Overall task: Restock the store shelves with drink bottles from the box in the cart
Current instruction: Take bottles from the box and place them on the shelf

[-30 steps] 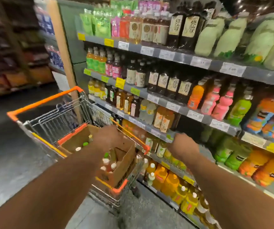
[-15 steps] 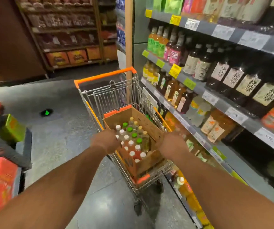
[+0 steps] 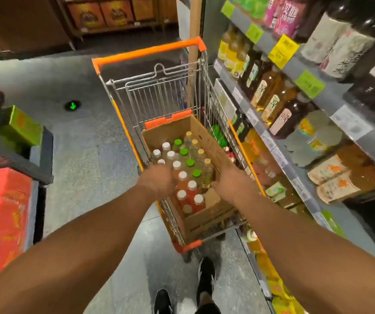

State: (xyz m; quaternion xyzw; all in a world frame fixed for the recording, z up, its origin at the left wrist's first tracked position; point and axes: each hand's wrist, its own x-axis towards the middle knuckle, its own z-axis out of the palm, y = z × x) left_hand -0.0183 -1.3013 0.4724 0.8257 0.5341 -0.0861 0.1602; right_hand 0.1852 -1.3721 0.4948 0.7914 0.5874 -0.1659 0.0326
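both hands in the cardboard box (image 3: 206, 141), left hand (image 3: 157, 180) and right hand (image 3: 233, 181) grip can't tell; bottles (image 3: 187, 171) packed tight, yanking one could topple neighbours

The fingers of the left hand (image 3: 157, 182) and right hand (image 3: 234, 182) were hidden among the capped drink bottles (image 3: 183, 175); grips unclear. Grey shelf price labels (image 3: 349, 123) were blurred.

The cart (image 3: 159, 91) is shiny metal wire with orange plastic trim. The box (image 3: 206, 141) is matt brown cardboard. The bottles (image 3: 191, 177) look like clear glossy plastic. The floor (image 3: 86, 155) is smooth, slightly glossy.
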